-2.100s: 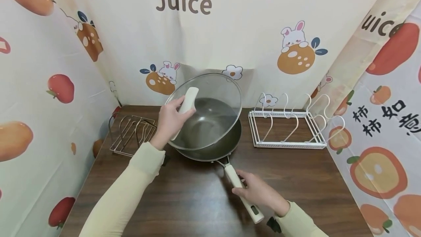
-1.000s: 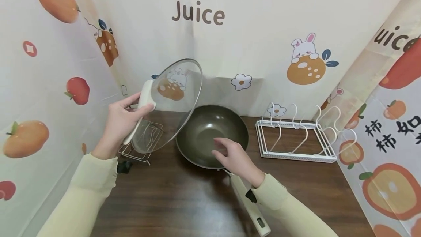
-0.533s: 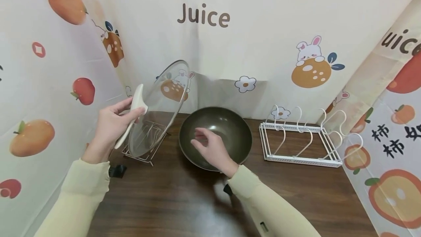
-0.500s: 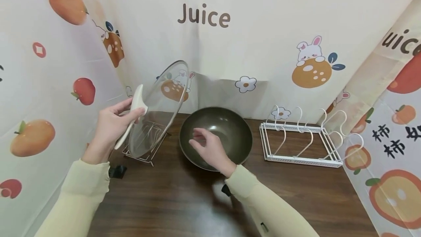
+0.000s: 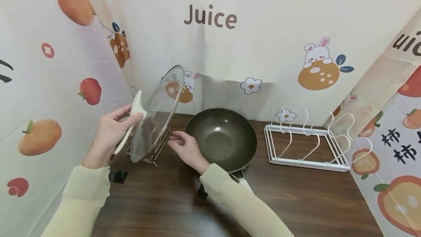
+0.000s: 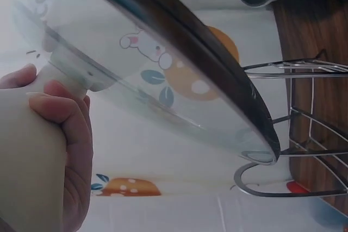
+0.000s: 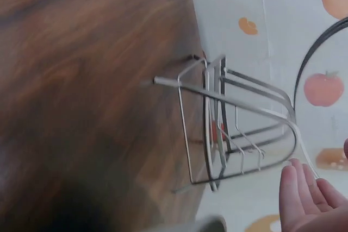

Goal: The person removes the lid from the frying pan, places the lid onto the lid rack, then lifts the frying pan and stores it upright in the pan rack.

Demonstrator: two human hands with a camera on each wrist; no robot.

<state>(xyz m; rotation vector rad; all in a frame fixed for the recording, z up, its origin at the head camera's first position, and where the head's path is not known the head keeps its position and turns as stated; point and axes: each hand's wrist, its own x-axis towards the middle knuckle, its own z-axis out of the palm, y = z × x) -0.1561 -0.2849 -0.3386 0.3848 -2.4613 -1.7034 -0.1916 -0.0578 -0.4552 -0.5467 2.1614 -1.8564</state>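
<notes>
My left hand [image 5: 110, 129] grips the cream handle [image 5: 135, 111] of a glass pot lid [image 5: 161, 109], which stands tilted on edge with its metal rim over a wire rack [image 7: 234, 101]. In the left wrist view the lid's lower rim [image 6: 266, 129] is right by the rack's wire loops. My right hand [image 5: 188, 151] is at the rack's right end, fingertips right at an end wire and the thumb apart from the fingers [image 7: 307, 191]. Beside it sits a dark wok [image 5: 220, 143], its handle partly hidden by my right sleeve.
A white rack [image 5: 306, 162] with several upright hoops stands to the right of the wok on the brown wooden table [image 5: 296, 200]. Printed cloth walls [image 5: 250, 46] close off the back and both sides.
My left hand lifted the lid off the wok and carried it left over the wire rack, turning it on edge. My right hand let go of the wok handle and moved left to the rack.
</notes>
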